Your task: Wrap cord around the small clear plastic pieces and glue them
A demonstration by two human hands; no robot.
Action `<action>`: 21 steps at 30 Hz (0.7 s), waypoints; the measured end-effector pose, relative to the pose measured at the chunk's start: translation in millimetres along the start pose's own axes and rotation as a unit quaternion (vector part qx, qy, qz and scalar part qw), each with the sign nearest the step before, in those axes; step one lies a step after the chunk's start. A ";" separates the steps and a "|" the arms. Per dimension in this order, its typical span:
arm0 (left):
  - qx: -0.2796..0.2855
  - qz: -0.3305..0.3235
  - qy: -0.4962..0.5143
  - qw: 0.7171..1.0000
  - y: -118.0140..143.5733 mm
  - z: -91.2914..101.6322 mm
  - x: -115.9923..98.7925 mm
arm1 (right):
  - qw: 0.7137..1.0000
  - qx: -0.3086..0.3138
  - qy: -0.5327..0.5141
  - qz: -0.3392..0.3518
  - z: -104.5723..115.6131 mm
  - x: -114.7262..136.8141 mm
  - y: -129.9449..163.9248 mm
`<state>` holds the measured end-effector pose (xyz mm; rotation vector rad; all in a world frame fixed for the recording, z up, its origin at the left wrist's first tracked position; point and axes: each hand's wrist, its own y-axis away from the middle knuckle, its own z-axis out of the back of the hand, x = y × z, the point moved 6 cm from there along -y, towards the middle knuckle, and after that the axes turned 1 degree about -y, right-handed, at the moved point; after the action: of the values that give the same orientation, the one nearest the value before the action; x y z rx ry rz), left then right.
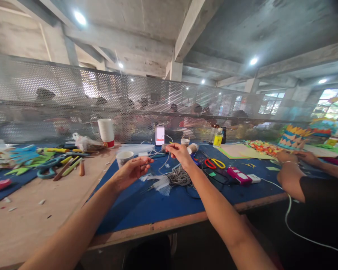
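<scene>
Both my hands are raised over the blue table mat (115, 213), a short gap apart. My left hand (132, 171) has curled fingers with thumb and fingertips pressed together; whatever may be in them is too small to make out. In a pinch, my right hand (180, 154) points toward the left one. A thin pale strand runs near its fingertips, but I cannot tell whether it is held. Below and between them lie a tangled heap of grey string (181, 176) and a white fringed piece (162, 184). A paper cup (124, 157) stands just behind my left hand.
An upright phone (160, 135) leans at the perforated metal screen (146, 90). Scissors (215, 163), a magenta-and-white device (239, 176) and a yellow-labelled bottle (218, 138) are on the right. Stacked cups (106, 132) and tools stand left. A co-worker's hand (288, 159) works at far right.
</scene>
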<state>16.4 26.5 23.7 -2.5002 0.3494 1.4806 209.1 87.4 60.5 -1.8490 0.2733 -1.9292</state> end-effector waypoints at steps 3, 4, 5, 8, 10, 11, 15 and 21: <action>0.001 -0.003 -0.006 1.000 -0.9 1.2 1.1 | 0.997 0.005 0.068 0.031 -1.4 2.2 1.1; 0.001 -0.005 -0.008 1.000 -1.5 2.1 1.4 | 0.995 0.017 0.088 0.043 -5.6 3.5 2.8; 0.000 -0.008 -0.009 1.000 -2.0 3.3 1.5 | 0.993 0.033 0.100 0.051 -11.2 4.6 4.9; -0.005 -0.030 -0.002 1.000 -3.8 7.6 -0.4 | 0.990 0.061 0.114 0.062 -29.7 7.5 14.0; -0.011 -0.049 0.010 0.999 -4.8 10.5 -3.0 | 0.986 0.068 0.137 0.068 -40.7 9.4 21.4; -0.014 -0.056 0.016 0.998 -5.2 11.7 -4.0 | 0.983 0.086 0.148 0.067 -47.0 9.3 25.4; -0.011 -0.063 0.030 0.998 -5.9 12.2 -5.6 | 0.968 0.182 0.163 0.065 -69.3 3.5 39.8; -0.010 -0.060 0.034 0.998 -3.9 10.8 -6.6 | 0.959 0.223 0.160 0.066 -77.6 -7.1 43.9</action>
<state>5.6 34.1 24.6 -2.5427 0.1921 1.3634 140.8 39.3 28.5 -1.2035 0.0497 -1.9904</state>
